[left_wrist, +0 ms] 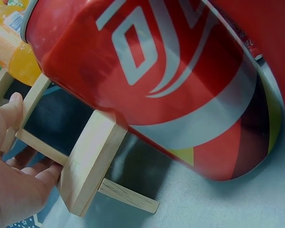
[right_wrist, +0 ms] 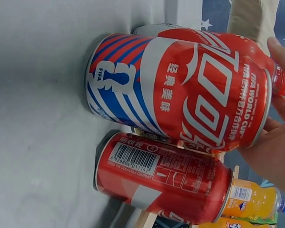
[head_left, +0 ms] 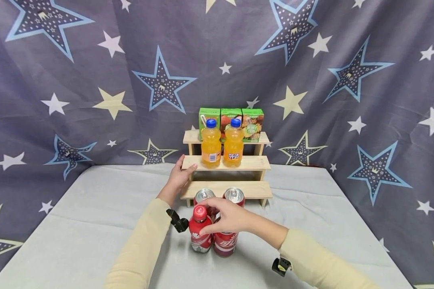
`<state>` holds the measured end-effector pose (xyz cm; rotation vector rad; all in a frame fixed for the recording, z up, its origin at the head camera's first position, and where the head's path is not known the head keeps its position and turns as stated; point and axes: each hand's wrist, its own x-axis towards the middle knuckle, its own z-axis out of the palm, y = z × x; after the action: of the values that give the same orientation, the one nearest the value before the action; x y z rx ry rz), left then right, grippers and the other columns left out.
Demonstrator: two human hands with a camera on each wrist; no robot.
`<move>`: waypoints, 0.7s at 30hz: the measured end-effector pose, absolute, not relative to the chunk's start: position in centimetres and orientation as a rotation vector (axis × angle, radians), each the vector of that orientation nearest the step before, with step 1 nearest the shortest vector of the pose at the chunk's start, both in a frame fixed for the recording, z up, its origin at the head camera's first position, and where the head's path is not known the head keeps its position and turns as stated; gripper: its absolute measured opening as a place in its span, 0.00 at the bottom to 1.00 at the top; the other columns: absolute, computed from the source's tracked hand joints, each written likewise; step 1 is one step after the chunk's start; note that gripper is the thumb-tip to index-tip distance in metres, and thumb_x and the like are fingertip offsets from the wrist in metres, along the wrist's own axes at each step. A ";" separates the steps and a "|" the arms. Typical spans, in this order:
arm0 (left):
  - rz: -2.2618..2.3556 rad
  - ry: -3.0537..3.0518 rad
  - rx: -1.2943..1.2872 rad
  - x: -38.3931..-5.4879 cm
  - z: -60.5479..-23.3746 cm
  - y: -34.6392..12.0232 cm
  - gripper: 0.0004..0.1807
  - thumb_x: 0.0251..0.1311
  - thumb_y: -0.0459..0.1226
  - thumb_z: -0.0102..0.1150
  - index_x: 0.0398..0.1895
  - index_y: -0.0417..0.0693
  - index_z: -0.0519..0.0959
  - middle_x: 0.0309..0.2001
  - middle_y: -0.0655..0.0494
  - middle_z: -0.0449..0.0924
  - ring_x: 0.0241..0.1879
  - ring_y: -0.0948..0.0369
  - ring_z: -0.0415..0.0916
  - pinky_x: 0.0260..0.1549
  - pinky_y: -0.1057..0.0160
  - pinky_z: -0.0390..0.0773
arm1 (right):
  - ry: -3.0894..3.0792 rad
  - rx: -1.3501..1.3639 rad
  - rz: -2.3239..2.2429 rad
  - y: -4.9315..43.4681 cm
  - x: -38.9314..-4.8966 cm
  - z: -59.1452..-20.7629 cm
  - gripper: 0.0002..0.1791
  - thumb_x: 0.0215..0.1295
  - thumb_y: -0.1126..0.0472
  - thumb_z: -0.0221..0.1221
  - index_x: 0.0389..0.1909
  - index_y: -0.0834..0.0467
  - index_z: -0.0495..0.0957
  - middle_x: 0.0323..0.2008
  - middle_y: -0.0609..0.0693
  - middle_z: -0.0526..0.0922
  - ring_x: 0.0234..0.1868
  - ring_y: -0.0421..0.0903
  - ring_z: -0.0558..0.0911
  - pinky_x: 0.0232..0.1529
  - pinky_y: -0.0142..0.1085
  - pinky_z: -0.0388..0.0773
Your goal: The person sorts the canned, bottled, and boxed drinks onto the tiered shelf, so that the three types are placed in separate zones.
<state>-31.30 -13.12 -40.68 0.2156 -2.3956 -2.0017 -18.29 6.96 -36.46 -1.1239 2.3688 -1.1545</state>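
My left hand (head_left: 179, 174) grips the left end of the wooden shelf's (head_left: 246, 162) middle tier, thumb on top and fingers below in the left wrist view. My right hand (head_left: 231, 216) reaches over the front can, its thumb and fingers curled round the neck of a red plastic bottle (head_left: 199, 237) with a red cap. The bottle stands upright on the cloth, left of a red cola can (head_left: 225, 245). Behind them, two more red cans (head_left: 204, 194) stand before the lowest tier. Exact finger contact with the bottle is partly hidden.
Two orange soda bottles (head_left: 211, 146) with blue caps stand on the middle tier. Three green drink cartons (head_left: 252, 124) stand on the top tier. A pale cloth (head_left: 311, 224) covers the table, and a star-patterned curtain (head_left: 217, 36) hangs behind and at both sides.
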 end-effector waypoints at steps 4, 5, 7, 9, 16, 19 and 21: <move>-2.006 -2.391 0.213 -31.3 -40.7 -13.1 0.43 0.62 0.43 0.57 0.75 0.56 0.44 0.74 0.43 0.46 0.69 0.46 0.56 0.69 0.52 0.58 | 2.441 -1.151 -1.062 6.7 -18.4 -36.5 0.35 0.48 0.51 0.71 0.58 0.53 0.71 0.48 0.45 0.80 0.43 0.38 0.76 0.45 0.35 0.81; -2.010 -2.389 0.212 -31.3 -40.7 -13.1 0.43 0.62 0.43 0.57 0.75 0.56 0.44 0.74 0.43 0.46 0.68 0.46 0.57 0.69 0.52 0.58 | 2.460 -1.152 -1.034 6.7 -18.4 -36.6 0.35 0.48 0.50 0.71 0.58 0.53 0.71 0.48 0.45 0.79 0.44 0.37 0.76 0.46 0.33 0.80; -2.014 -2.390 0.212 -31.3 -40.7 -13.1 0.43 0.62 0.43 0.57 0.75 0.56 0.44 0.74 0.43 0.46 0.68 0.47 0.58 0.68 0.52 0.59 | 2.496 -1.162 -0.965 6.5 -18.4 -36.6 0.35 0.47 0.48 0.71 0.58 0.51 0.72 0.48 0.44 0.79 0.45 0.35 0.75 0.47 0.30 0.78; -2.020 -2.390 0.215 -31.3 -40.7 -13.1 0.43 0.62 0.43 0.57 0.75 0.56 0.45 0.74 0.43 0.46 0.67 0.46 0.58 0.68 0.51 0.60 | 2.522 -1.184 -0.894 6.4 -18.5 -36.8 0.34 0.47 0.46 0.70 0.57 0.50 0.72 0.48 0.43 0.79 0.46 0.34 0.75 0.49 0.28 0.77; -2.015 -2.379 0.214 -31.3 -40.7 -13.2 0.42 0.62 0.41 0.57 0.75 0.55 0.45 0.73 0.40 0.46 0.71 0.46 0.50 0.70 0.53 0.55 | 2.567 -1.212 -0.760 6.1 -18.5 -36.7 0.36 0.44 0.44 0.72 0.56 0.50 0.72 0.48 0.42 0.79 0.48 0.34 0.75 0.53 0.28 0.75; -2.028 -2.375 0.218 -31.3 -40.8 -13.2 0.42 0.62 0.42 0.57 0.75 0.56 0.45 0.74 0.41 0.46 0.71 0.47 0.50 0.70 0.53 0.55 | 2.570 -1.190 -0.731 6.0 -18.5 -36.6 0.36 0.42 0.44 0.72 0.54 0.50 0.72 0.46 0.42 0.79 0.46 0.34 0.75 0.52 0.27 0.75; -2.032 -2.375 0.218 -31.4 -40.8 -13.1 0.42 0.62 0.42 0.57 0.75 0.56 0.45 0.74 0.42 0.45 0.71 0.47 0.50 0.70 0.53 0.56 | 2.571 -1.180 -0.716 6.0 -18.5 -36.6 0.35 0.42 0.45 0.73 0.53 0.50 0.72 0.45 0.42 0.79 0.46 0.33 0.75 0.51 0.27 0.75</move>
<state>-31.37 -13.15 -40.75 0.2182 -2.3749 -2.0324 -18.49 6.03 -36.58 -1.1802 2.5710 -0.7157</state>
